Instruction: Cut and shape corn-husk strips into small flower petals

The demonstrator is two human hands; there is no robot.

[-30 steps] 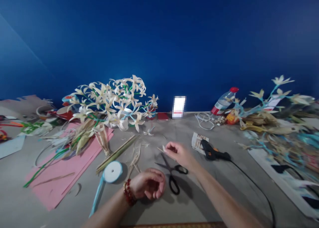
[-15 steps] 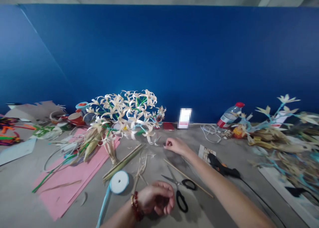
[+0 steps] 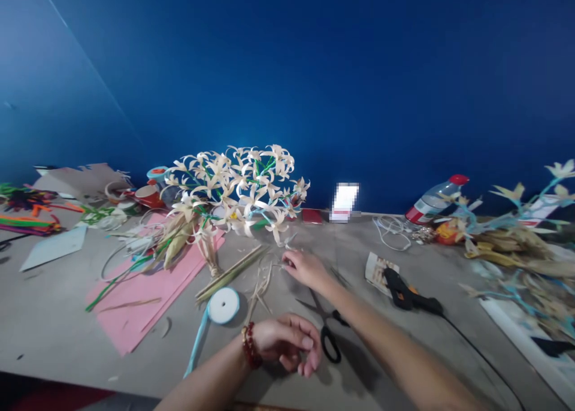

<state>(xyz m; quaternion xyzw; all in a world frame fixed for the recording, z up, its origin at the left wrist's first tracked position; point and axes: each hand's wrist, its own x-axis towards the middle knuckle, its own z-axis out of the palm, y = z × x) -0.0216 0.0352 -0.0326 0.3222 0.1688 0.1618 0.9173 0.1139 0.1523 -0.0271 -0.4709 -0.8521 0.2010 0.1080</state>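
Observation:
My right hand [image 3: 304, 266] reaches forward over the grey table [image 3: 54, 321], its fingers pinched around a small pale flower piece just below the white flower bouquet [image 3: 233, 186]. My left hand [image 3: 290, 342], with a red bead bracelet on the wrist, rests near the table's front with its fingers curled loosely; nothing shows in them. Black-handled scissors [image 3: 327, 330] lie between the two hands, partly under my right forearm. A roll of white ribbon [image 3: 223, 305] with a light blue tail sits left of my left hand.
Pink paper sheets [image 3: 148, 294] and dried stalks [image 3: 231, 273] lie at the left. A black glue gun [image 3: 406, 294] with its cord lies at the right, beside a plastic bottle [image 3: 435, 198] and more dried flower stems [image 3: 516, 237]. A blue wall stands behind.
My right hand has put down the thin stick it held, reached forward to the bouquet, then drawn back slightly left, pinching a small piece. My left hand has stayed curled near the table's front.

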